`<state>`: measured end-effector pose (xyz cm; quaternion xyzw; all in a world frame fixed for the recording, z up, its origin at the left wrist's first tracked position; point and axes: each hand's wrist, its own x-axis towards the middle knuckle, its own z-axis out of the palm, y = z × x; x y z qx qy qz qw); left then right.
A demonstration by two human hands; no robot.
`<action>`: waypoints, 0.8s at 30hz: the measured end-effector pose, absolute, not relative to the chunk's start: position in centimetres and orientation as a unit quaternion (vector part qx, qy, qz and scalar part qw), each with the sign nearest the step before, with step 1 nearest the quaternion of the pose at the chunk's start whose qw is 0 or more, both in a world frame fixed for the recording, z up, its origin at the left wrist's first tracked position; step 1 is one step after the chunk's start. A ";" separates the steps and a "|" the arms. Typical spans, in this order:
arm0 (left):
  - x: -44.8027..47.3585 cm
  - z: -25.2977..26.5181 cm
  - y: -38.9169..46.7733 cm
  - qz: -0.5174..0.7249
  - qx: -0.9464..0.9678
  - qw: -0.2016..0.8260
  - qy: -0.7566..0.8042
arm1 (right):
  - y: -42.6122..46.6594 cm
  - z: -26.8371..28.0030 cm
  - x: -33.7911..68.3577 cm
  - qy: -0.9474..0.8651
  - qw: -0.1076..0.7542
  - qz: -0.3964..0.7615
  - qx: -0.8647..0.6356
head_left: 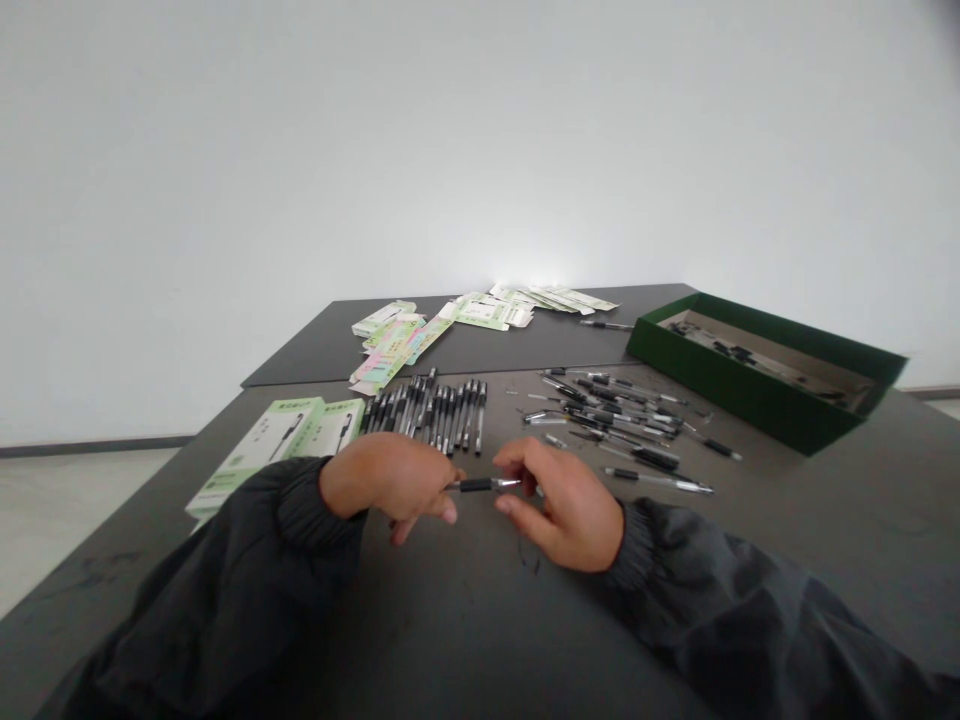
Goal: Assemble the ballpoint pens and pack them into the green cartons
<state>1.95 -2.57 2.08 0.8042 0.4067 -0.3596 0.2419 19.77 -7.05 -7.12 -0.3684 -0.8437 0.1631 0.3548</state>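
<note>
Black cuffed sleeves (255, 585) came in from both lower corners of the head view, and right at the centre, between the two hands, there was the pen (477, 485), lying level with its dark grip and pale tip pointing right! The left hand (397, 475) had its back end, pinched among the fingers, with other fingers bent downward. Over on the right, the right hand (570, 500) curled around the tip, thumb and forefinger parted above and below it; whether a finger behind pressed on the tip, I could not tell.

Just past the left hand, a row of pens (450, 415) lay side by side on the dark table (465, 630). And what a jumble right of centre: loose pens (622, 415), clear barrels and black grips, crossing every which way! Beyond them, at the right of the frame, sat a green box (720, 385) with more pen parts inside, too small to make out. Left of centre, green-and-white cartons (259, 445) lay near the left sleeve, while flattened cartons (484, 312) spread across the table's far part at upper centre, before a pale wall (450, 140).
</note>
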 end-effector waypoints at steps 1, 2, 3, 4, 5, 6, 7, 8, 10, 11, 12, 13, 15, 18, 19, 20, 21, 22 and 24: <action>2.0 2.1 -2.6 -0.359 0.804 0.241 0.408 | -7.1 -7.1 19.8 -0.842 0.355 0.159 -0.374; 1.9 2.1 -2.6 -0.357 0.805 0.240 0.407 | -7.1 -7.1 19.8 -0.843 0.353 0.153 -0.376; 1.9 2.1 -2.6 -0.354 0.808 0.239 0.405 | -7.1 -7.1 19.8 -0.847 0.348 0.149 -0.374; 1.9 2.1 -2.6 -0.350 0.812 0.237 0.402 | -7.0 -7.0 19.8 -0.852 0.342 0.147 -0.368; 1.8 2.0 -2.7 -0.345 0.815 0.237 0.401 | -7.0 -7.0 19.8 -0.856 0.339 0.150 -0.361; 1.8 1.9 -2.7 -0.343 0.815 0.238 0.402 | -7.0 -6.9 19.8 -0.857 0.338 0.155 -0.357; 1.7 1.9 -2.7 -0.340 0.814 0.241 0.404 | -7.1 -6.9 19.8 -0.855 0.342 0.160 -0.357; 1.6 1.8 -2.7 -0.337 0.814 0.245 0.405 | -7.1 -6.9 19.8 -0.849 0.349 0.163 -0.361; 1.6 1.7 -2.6 -0.333 0.812 0.251 0.408 | -7.1 -6.9 19.7 -0.840 0.360 0.163 -0.372; 1.6 1.7 -2.6 -0.332 0.813 0.250 0.408 | -7.2 -6.9 19.7 -0.838 0.362 0.159 -0.376; 1.6 1.7 -2.6 -0.332 0.815 0.246 0.406 | -7.2 -6.9 19.7 -0.840 0.359 0.154 -0.375; 1.6 1.7 -2.6 -0.335 0.816 0.243 0.405 | -7.2 -6.9 19.7 -0.846 0.353 0.151 -0.370; 1.7 1.8 -2.6 -0.344 0.817 0.230 0.403 | -7.1 -6.8 19.8 -0.855 0.342 0.152 -0.359; 2.0 2.0 -2.7 -0.348 0.816 0.225 0.401 | -7.1 -6.8 19.7 -0.851 0.345 0.164 -0.360; 2.0 2.1 -2.8 -0.348 0.815 0.227 0.404 | -7.1 -6.8 19.7 -0.846 0.350 0.165 -0.366; 2.1 2.2 -2.8 -0.349 0.812 0.229 0.407 | -7.1 -6.8 19.7 -0.843 0.354 0.163 -0.371; 2.1 2.3 -2.9 -0.351 0.810 0.230 0.410 | -7.1 -6.8 19.7 -0.842 0.355 0.158 -0.374; 2.1 2.4 -2.9 -0.353 0.809 0.228 0.412 | -7.1 -6.8 19.6 -0.845 0.353 0.152 -0.372; 2.1 2.4 -3.0 -0.350 0.813 0.222 0.409 | -7.1 -6.8 19.6 -0.855 0.344 0.143 -0.360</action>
